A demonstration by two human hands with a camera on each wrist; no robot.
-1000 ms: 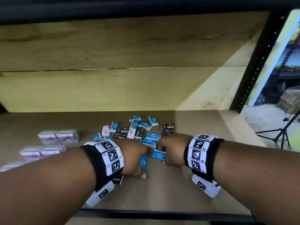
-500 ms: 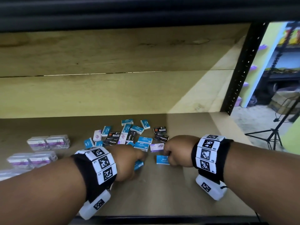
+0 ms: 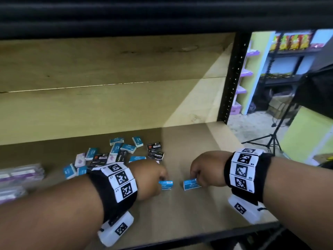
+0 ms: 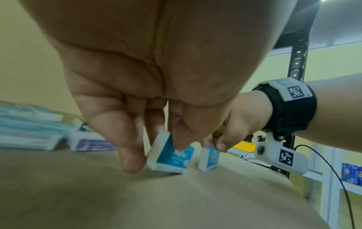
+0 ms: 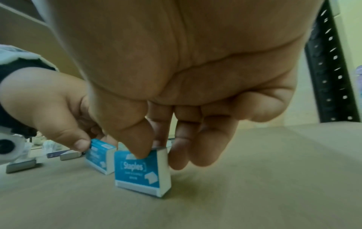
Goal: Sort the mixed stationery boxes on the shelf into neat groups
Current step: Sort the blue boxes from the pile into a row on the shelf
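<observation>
Both hands (image 3: 151,179) pinching staple boxes (image 3: 166,184)

The head camera looked down and forward into the shelf (image 3: 180,210) from above both hands. Each wrist camera sat low, close beneath its palm, facing along the fingers. All three shared the two blue boxes (image 3: 166,184).

You see a smooth, matt tan wooden shelf board (image 3: 189,210) under small blue-and-white printed cardboard staple boxes (image 5: 142,173). Far behind, the grainy pale wooden back panel (image 3: 108,109) meets a matt black perforated metal upright (image 3: 232,76) on the right.
</observation>
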